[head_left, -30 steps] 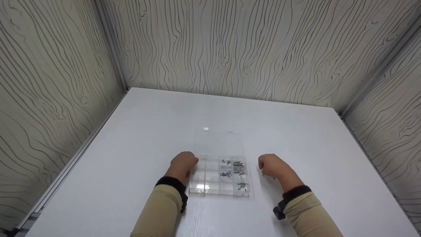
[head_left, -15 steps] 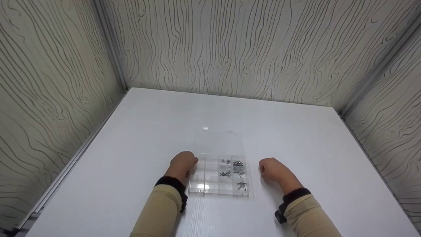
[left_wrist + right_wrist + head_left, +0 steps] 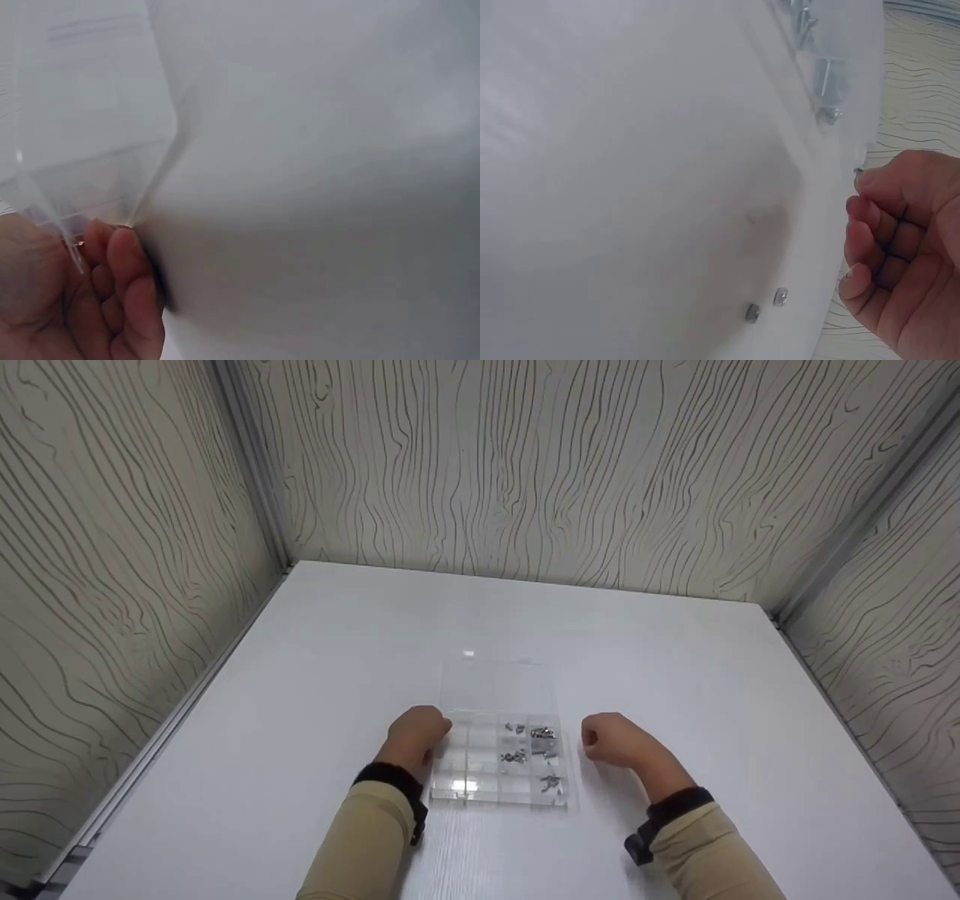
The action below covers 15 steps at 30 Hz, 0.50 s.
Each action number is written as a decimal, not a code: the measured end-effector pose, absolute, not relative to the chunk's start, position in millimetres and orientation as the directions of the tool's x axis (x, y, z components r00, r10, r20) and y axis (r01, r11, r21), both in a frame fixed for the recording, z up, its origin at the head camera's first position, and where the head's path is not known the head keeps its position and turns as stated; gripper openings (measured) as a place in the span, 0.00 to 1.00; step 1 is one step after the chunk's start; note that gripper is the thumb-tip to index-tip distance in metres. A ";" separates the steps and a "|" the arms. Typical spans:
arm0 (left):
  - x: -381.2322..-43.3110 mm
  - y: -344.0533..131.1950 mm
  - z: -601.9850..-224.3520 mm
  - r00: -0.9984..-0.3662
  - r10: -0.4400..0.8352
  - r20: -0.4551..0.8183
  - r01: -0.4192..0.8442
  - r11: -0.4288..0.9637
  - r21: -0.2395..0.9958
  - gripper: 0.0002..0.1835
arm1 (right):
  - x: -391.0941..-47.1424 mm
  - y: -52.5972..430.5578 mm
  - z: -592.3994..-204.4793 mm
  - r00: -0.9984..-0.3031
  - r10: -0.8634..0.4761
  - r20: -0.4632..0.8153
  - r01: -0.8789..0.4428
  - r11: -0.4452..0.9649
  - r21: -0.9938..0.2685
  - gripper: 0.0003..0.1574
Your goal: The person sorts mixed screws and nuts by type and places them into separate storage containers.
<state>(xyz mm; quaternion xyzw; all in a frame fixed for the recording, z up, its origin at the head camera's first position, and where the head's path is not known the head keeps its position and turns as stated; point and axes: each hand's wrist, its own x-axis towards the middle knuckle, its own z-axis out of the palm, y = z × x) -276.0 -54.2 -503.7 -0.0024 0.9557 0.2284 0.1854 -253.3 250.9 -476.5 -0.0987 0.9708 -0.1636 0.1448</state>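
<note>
A clear plastic compartment box lies on the white table with its lid folded back away from me. Screws and other small metal hardware sit in its right-hand compartments. My left hand grips the box's left side, with its fingers curled at the clear wall. Just right of the box, my right hand pinches a small metal fastener between thumb and forefinger; most of it is hidden. Two loose metal nuts lie on the table near that hand.
The white tabletop reaches back to wood-grain panels on the left, rear and right. Grey metal posts stand at the corners. Each wrist wears a black strap with a small camera.
My right hand dipped slightly toward me, then shifted left and up, nearer the box. Small pieces seen below it a second ago are hidden in the head view. My left hand stays put.
</note>
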 end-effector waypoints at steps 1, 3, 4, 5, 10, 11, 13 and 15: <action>-276.2 -54.3 -503.8 -0.931 0.080 -0.357 -0.088 0.898 0.430 0.20 | -252.6 249.2 -474.7 -0.935 -0.259 -0.243 -0.160 0.918 -0.363 0.07; -276.3 -54.7 -504.1 -0.930 0.079 -0.359 -0.088 0.901 0.426 0.20 | -250.9 245.6 -471.1 -0.921 -0.313 -0.233 -0.201 0.892 -0.406 0.08; -276.4 -54.8 -504.0 -0.930 0.079 -0.360 -0.087 0.902 0.422 0.20 | -249.8 243.8 -469.5 -0.910 -0.345 -0.232 -0.223 0.876 -0.428 0.08; -276.4 -54.8 -504.0 -0.930 0.079 -0.360 -0.086 0.903 0.420 0.20 | -248.8 242.2 -468.2 -0.896 -0.379 -0.230 -0.247 0.858 -0.451 0.08; -276.5 -54.4 -504.3 -0.930 0.082 -0.359 -0.084 0.902 0.423 0.19 | -244.1 236.0 -464.9 -0.829 -0.516 -0.214 -0.353 0.781 -0.515 0.09; -276.6 -54.3 -504.5 -0.930 0.081 -0.359 -0.085 0.901 0.425 0.19 | -243.8 235.1 -465.1 -0.822 -0.528 -0.213 -0.363 0.775 -0.518 0.09; -276.2 -54.1 -504.6 -0.931 0.083 -0.355 -0.082 0.901 0.425 0.19 | -243.3 233.6 -465.9 -0.813 -0.539 -0.221 -0.368 0.769 -0.523 0.09; -275.8 -54.0 -504.3 -0.933 0.084 -0.349 -0.077 0.902 0.425 0.19 | -243.0 232.7 -467.4 -0.808 -0.539 -0.239 -0.361 0.773 -0.522 0.09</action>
